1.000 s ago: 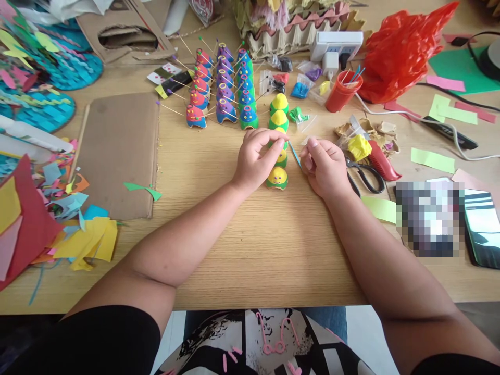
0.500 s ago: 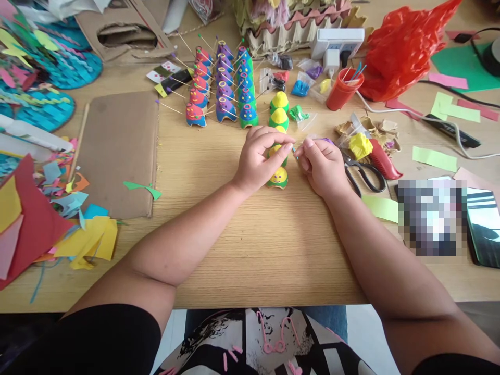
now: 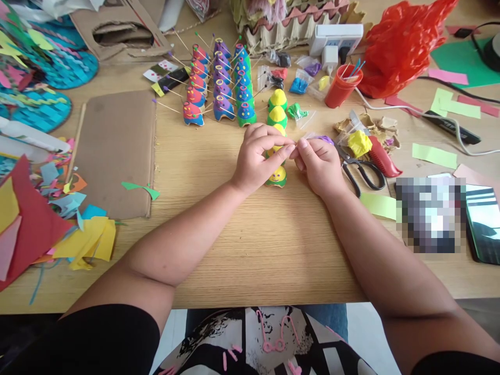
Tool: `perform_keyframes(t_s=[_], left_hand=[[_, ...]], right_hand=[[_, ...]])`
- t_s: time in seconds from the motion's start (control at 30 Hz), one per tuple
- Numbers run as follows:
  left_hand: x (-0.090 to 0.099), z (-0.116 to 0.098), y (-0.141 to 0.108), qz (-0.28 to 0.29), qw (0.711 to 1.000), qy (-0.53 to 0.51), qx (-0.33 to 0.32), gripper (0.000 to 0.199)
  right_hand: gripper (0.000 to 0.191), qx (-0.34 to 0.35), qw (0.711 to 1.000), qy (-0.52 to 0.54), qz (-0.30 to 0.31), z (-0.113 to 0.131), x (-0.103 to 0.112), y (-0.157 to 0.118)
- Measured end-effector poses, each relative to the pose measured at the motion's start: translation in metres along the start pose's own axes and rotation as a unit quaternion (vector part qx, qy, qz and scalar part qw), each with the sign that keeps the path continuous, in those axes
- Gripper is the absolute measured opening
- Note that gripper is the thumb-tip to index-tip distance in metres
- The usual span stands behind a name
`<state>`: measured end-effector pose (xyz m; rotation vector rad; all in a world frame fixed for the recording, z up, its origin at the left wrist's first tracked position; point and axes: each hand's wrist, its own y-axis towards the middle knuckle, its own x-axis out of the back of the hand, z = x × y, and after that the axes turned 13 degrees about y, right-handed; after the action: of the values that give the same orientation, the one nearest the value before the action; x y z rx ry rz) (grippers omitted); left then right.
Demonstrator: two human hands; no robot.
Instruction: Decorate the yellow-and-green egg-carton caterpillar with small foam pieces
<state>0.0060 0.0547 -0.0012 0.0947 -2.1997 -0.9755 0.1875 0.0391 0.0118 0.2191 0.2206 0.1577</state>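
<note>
The left hand [image 3: 255, 159] and the right hand [image 3: 321, 162] meet at their fingertips over the bench [image 3: 234, 250], each with thumb and forefinger drawn together in a pinch. Whatever may be between them is too small or too hidden to tell. Just beside and partly behind the left hand's fingers is the yellow-and-green caterpillar [image 3: 277, 176], a row of humps running away from the person, the nearest hump bearing a small smiling face; the fingers hide part of its middle.

To its left, side by side, are the blue-and-green caterpillar [image 3: 245, 111], the purple caterpillar [image 3: 223, 107] and the red-and-blue caterpillar [image 3: 192, 113], with thin sticks standing out from them. Farther left lies a cardboard sheet [image 3: 113, 156] with a green paper scrap [image 3: 141, 188] on it.

Beyond the right hand are black-handled scissors [image 3: 369, 175], a yellow clay lump [image 3: 359, 143] and a red comb-like tool [image 3: 383, 158]. A red cup [image 3: 342, 87] holding blue-tipped sticks stands near a white power strip [image 3: 336, 37].
</note>
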Motion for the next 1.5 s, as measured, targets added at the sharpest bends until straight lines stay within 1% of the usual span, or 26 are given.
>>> perform_keyframes(t_s=[0.23,0.43,0.57,0.77,1.1,1.27,1.4,1.5], left_hand=[[-0.001,0.0012,-0.0002,-0.008,1.0,-0.019,-0.003,0.036],[0.0001,0.0012,0.0005,0.015,1.0,-0.011,0.01,0.041],[-0.0005,0.0025,0.0001,0.015,1.0,-0.012,0.001,0.04],[-0.0019,0.0026,0.0007,0.017,0.999,-0.014,0.023,0.043],[-0.0029,0.0029,0.0001,0.026,0.999,-0.013,0.027,0.04],[-0.0024,0.002,0.0003,0.01,0.999,-0.026,0.037,0.043],[-0.0001,-0.0011,0.0004,0.004,1.0,-0.019,0.024,0.04],[0.0011,-0.0031,0.0004,0.012,1.0,-0.009,0.011,0.037]], right_hand=[[0.064,-0.005,1.0,0.0,0.006,0.001,-0.0003,-0.0002],[0.063,-0.011,1.0,0.004,0.008,0.0004,0.0,-0.0003],[0.063,-0.011,1.0,0.01,0.012,-0.0005,0.0005,0.0],[0.063,-0.017,1.0,0.007,0.013,0.0,0.0004,-0.001],[0.065,-0.02,1.0,-0.005,0.018,0.0016,-0.0007,-0.0006],[0.066,-0.023,1.0,-0.002,0.011,0.0004,-0.0004,-0.0011],[0.067,-0.017,1.0,0.001,0.005,0.0006,-0.001,-0.0007],[0.068,-0.016,1.0,-0.006,0.003,0.003,-0.002,-0.0005]])
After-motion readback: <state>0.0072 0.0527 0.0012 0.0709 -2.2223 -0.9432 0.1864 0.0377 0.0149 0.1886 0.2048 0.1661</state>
